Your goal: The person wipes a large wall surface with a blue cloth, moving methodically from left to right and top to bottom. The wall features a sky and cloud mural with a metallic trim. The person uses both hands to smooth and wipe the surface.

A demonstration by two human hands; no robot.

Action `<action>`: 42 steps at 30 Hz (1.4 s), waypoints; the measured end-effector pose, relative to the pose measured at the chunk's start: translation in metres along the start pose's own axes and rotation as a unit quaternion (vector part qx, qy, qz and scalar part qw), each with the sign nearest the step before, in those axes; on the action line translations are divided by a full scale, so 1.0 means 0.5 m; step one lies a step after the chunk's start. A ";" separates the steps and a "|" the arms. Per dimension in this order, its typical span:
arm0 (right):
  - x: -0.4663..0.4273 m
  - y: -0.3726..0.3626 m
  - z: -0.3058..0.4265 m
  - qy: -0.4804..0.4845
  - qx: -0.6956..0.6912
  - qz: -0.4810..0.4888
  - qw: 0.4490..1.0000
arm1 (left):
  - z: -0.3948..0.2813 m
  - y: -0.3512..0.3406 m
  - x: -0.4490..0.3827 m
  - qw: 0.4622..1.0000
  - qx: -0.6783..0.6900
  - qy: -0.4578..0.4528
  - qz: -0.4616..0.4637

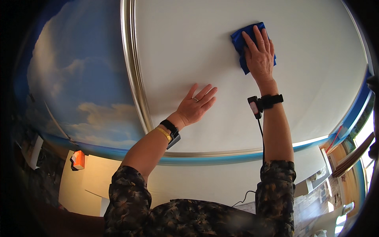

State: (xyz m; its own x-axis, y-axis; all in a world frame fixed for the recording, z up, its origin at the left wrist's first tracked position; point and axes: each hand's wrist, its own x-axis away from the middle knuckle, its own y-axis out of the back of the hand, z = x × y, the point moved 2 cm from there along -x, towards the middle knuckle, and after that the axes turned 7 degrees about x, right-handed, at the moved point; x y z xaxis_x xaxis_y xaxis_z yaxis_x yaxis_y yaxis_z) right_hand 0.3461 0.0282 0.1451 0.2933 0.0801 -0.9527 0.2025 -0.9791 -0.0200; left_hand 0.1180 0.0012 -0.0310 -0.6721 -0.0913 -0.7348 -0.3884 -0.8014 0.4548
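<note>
A blue cloth (238,40) lies folded against a broad white panel (189,38) in the upper right of the view. My right hand (260,56) is on the cloth, fingers extended over it, pressing it to the panel. Lower and to the left, my left hand (197,105) holds nothing, its fingers apart. It is over the same white panel, but I cannot tell whether the palm touches. Silvery moulding (133,59) borders the panel on the left and along its lower edge.
Left of the moulding spreads a blue surface with a cloud picture (88,83). An orange tissue box (78,160) sits on a pale tabletop (97,169) at lower left. A black cable (261,136) runs down from a device strapped to my right wrist. Windows (365,130) stand at right.
</note>
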 end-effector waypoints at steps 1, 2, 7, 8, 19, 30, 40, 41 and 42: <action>0.008 -0.002 0.001 0.011 -0.007 0.010 1.000 | 0.000 -0.008 -0.003 1.000 0.008 0.009 -0.010; 0.024 -0.003 0.001 0.016 -0.015 0.017 1.000 | -0.001 -0.017 -0.007 1.000 0.014 0.021 -0.012; 0.184 -0.016 0.033 -0.001 -0.031 0.063 0.998 | 0.002 -0.046 0.008 1.000 0.005 0.028 0.001; 0.226 -0.018 0.045 -0.002 -0.033 0.067 0.997 | 0.003 -0.050 0.009 1.000 -0.017 0.021 -0.008; 0.690 -0.004 0.207 0.019 -0.114 0.192 0.975 | -0.001 -0.068 0.017 0.996 -0.081 0.025 0.020; 0.889 0.042 0.333 0.063 -0.218 0.330 0.916 | 0.000 -0.078 0.020 0.997 -0.077 0.022 0.018; 0.898 0.037 0.513 0.221 -0.369 0.296 0.853 | -0.003 -0.088 0.025 0.997 -0.071 0.025 0.022; 0.899 0.033 0.545 0.266 -0.358 0.279 0.850 | -0.003 -0.087 0.025 0.997 -0.073 0.026 0.022; 0.899 0.029 0.574 0.286 -0.345 0.272 0.851 | -0.003 -0.087 0.024 0.996 -0.080 0.025 0.023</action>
State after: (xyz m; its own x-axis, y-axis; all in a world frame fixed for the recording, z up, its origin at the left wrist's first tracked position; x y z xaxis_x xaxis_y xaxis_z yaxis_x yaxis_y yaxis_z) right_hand 0.2126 -0.0037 -0.3707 0.8867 -0.0794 -0.4554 0.3330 -0.5736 0.7484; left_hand 0.1278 0.0341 -0.0606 -0.6533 -0.1557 -0.7409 -0.2496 -0.8796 0.4050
